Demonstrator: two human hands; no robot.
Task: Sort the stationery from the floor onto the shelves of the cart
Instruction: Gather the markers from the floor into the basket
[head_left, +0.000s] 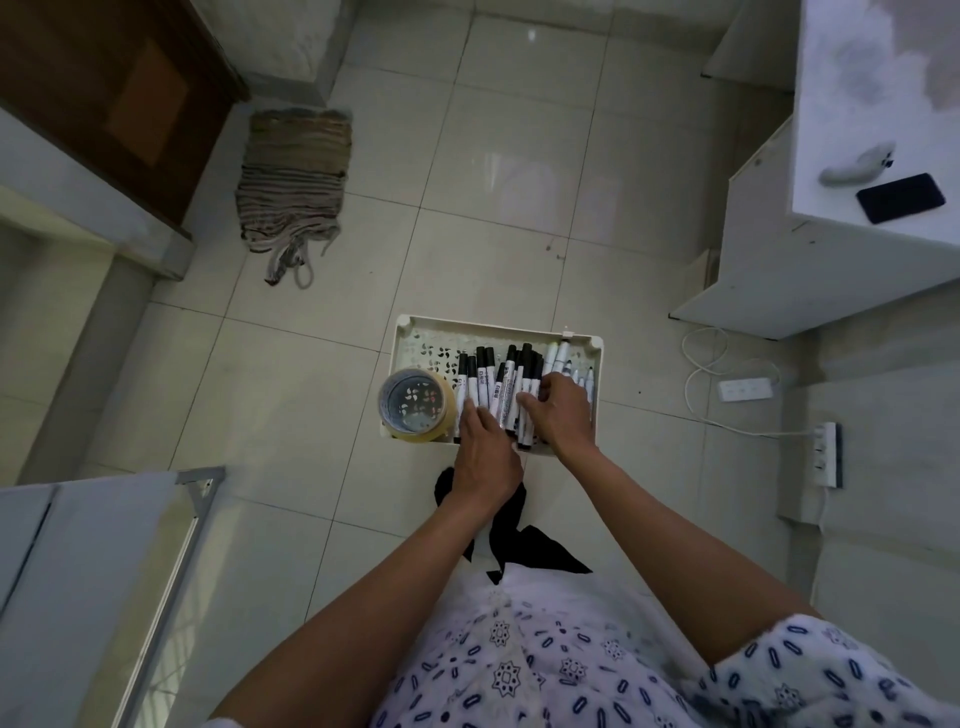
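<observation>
Patterned garment (597, 670) is filling the frame at 6 o'clock. Both arms are reaching to the cart shelf (496, 328) at centre. Left hand (485, 457) is lying flat, fingers straight, on the markers (498, 387). Right hand (563, 410) is curling over the markers, grasping them. Tape roll (415, 408) is sitting at the shelf's 9 o'clock end.

Both hands (488, 457) (563, 410) on markers (506, 395) in cart tray (498, 328); tape roll (415, 405) beside.
</observation>
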